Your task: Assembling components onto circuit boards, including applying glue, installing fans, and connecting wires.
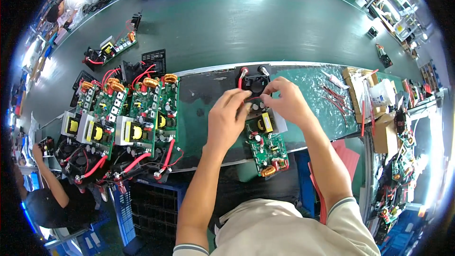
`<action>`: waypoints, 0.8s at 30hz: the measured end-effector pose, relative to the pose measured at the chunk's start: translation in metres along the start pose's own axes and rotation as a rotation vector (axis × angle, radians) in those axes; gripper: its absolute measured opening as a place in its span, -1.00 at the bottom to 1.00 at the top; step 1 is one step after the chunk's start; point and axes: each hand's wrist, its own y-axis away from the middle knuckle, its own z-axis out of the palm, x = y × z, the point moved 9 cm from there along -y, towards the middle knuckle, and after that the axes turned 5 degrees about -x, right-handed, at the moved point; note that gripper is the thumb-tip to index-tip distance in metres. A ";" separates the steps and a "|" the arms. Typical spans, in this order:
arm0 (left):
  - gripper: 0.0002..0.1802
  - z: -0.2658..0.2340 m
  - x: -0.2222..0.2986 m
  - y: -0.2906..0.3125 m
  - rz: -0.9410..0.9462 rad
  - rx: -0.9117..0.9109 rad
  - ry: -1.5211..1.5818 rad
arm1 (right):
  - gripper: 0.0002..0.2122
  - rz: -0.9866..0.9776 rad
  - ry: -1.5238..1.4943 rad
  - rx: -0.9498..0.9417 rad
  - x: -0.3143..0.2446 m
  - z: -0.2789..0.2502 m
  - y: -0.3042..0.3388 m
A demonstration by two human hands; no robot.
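In front of me a green circuit board (268,148) with a yellow-wrapped transformer (265,122) lies across the bench's near edge. At its far end is a black fan panel (256,84) with two terminals and a thick red cable (240,83). Between my hands, over the board's far part, a thin red wire (255,98) shows. My left hand (229,117) closes its fingertips at the wire's left end, beside the fan. From the right, my right hand (287,102) pinches the wire between thumb and forefinger. My fingers partly hide the parts beneath.
Several similar board assemblies (137,109) stand close together at the left. Loose red wires (335,100) and a cardboard box (353,92) lie on the right. Beyond the bench runs a wide green conveyor belt (227,28), carrying another board (113,47). A co-worker (57,199) is at lower left.
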 end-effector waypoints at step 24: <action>-0.83 0.088 0.031 -0.051 -0.047 -0.662 -0.699 | -0.81 0.035 -0.753 -0.235 0.090 0.033 -0.005</action>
